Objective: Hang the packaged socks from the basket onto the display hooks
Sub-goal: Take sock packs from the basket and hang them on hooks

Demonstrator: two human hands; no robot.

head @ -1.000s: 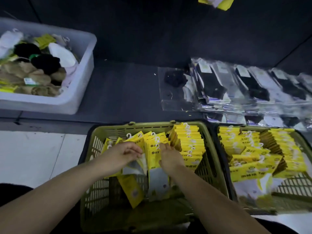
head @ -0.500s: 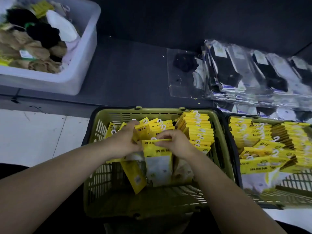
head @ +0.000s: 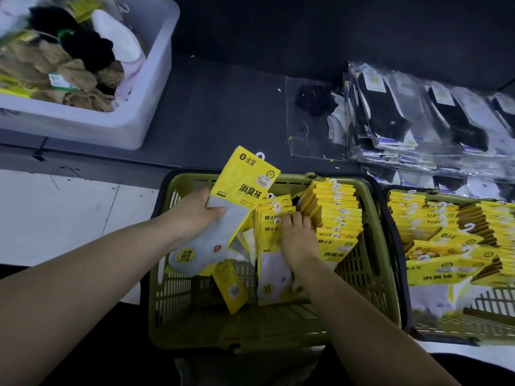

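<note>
Now, nearest me, the olive-green plastic basket (head: 278, 338) sits under both forearms. My left hand (head: 195, 215) grips a yellow card pack of white socks (head: 245, 185), its fingers (head: 216, 210) clamped on the sock just below the card. The pack tilts up and away, so its white plastic hanger (head: 260, 156) stands beyond the fingertips and clear of the rim. I judge that keeps the hanger free to lead onto a display hook, though no hook is in view.

Just right of those fingers, my right hand (head: 296, 236) is curled over the top edges of the row of yellow packs (head: 334, 207) standing in the basket, I think to keep them from toppling or to part the next one. Farther right lies a second basket (head: 446, 327) of the same packs.

Beyond the fingers, on the dark surface (head: 223, 112), are clear bags of black socks (head: 390, 118) and, off to the left, a white plastic tub (head: 139, 118) of loose socks.

Half a second ago both hands were low among the packs. Since then the left has lifted one pack above the rim.
</note>
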